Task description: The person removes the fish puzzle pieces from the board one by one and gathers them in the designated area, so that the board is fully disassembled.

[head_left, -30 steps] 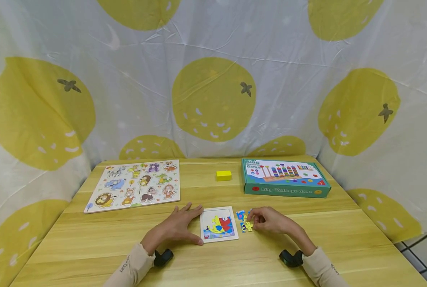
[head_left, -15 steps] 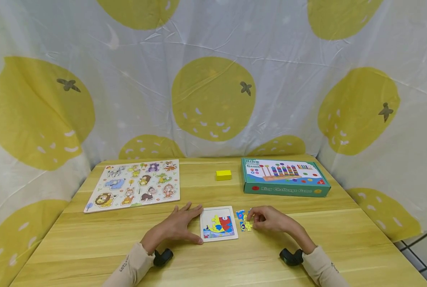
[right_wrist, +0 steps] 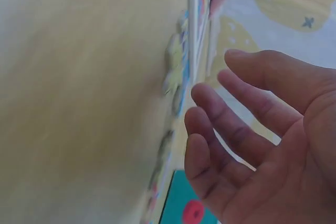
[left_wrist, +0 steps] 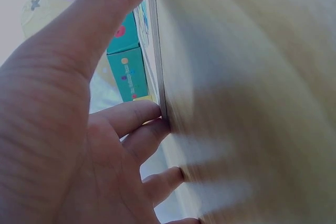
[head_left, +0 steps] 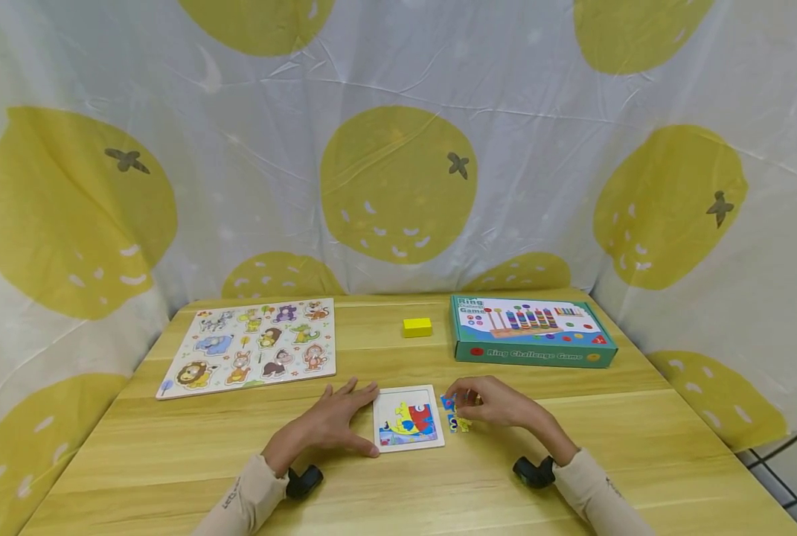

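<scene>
A small jigsaw tray [head_left: 390,402] with a pale frame lies on the table in the head view, partly filled with red, yellow and blue pieces. My left hand [head_left: 331,420] spreads along its left side, thumb by the near corner and index finger by the far one. In the left wrist view, fingertips [left_wrist: 157,109] touch the tray's edge. Right of the tray lie several loose jigsaw pieces [head_left: 455,423], blue and yellow. Just over them is my right hand [head_left: 495,402], hiding some. The right wrist view shows its fingers [right_wrist: 239,129] loosely bent, with nothing between them and the thumb.
An animal puzzle board [head_left: 227,357] lies at the back left. Behind the tray stands a yellow block [head_left: 417,327]. A green game box [head_left: 532,355] is at the back right. A curtain [head_left: 398,74] with yellow fruit prints hangs behind the wooden table [head_left: 398,499].
My right hand has shifted left and slightly up over the loose pieces, covering more of them. The left hand and the tray stay in place.
</scene>
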The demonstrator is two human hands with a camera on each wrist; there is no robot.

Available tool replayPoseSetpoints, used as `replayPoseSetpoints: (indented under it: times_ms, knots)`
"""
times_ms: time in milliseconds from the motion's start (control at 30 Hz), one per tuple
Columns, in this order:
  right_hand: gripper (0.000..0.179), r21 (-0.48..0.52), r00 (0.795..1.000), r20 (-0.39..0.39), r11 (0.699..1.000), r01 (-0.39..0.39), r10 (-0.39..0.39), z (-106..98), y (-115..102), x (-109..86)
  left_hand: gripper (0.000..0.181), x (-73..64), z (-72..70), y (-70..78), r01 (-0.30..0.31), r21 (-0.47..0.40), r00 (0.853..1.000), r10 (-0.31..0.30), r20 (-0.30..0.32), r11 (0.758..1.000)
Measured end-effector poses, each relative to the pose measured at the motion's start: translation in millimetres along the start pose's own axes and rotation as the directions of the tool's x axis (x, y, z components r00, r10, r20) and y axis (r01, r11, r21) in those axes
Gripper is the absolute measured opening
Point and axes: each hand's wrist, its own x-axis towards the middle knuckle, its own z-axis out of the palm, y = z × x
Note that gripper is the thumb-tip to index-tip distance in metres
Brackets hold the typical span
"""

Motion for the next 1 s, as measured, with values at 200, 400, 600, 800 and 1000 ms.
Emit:
replayPoseSetpoints:
  times_ms: [200, 400, 600, 800, 1000]
  knots:
    - [0.033, -0.052, 0.999, 0.001, 0.998, 0.037, -0.037, 7, -23, 26.3, 0.098, -0.4, -0.2, 0.8, 0.005, -0.003, 1.0, -0.005, 0.002, 1.0]
    - [0.031, -0.104, 0.997, 0.076, 0.994, 0.038, -0.03, 19, -36, 46.8, 0.098, -0.4, -1.1, 2.2, 0.013, 0.003, 1.0, -0.013, 0.002, 1.0]
    - [0.027, -0.157, 0.995, 0.094, 0.987, 0.036, -0.021, 26, -37, 54.6, 0.098, -0.3, -1.7, 3.2, 0.01, 0.002, 1.0, -0.01, 0.0, 1.0]
    - [0.026, -0.166, 0.996, 0.089, 0.986, 0.032, -0.018, 28, -35, 55.6, 0.099, -0.8, -1.9, 3.3, 0.008, -0.002, 1.0, -0.008, -0.003, 1.0]
    - [0.029, -0.178, 0.996, 0.085, 0.983, 0.04, -0.025, 30, -35, 56.6, 0.099, -0.8, -2.0, 3.1, 0.007, 0.001, 1.0, -0.007, -0.003, 1.0]
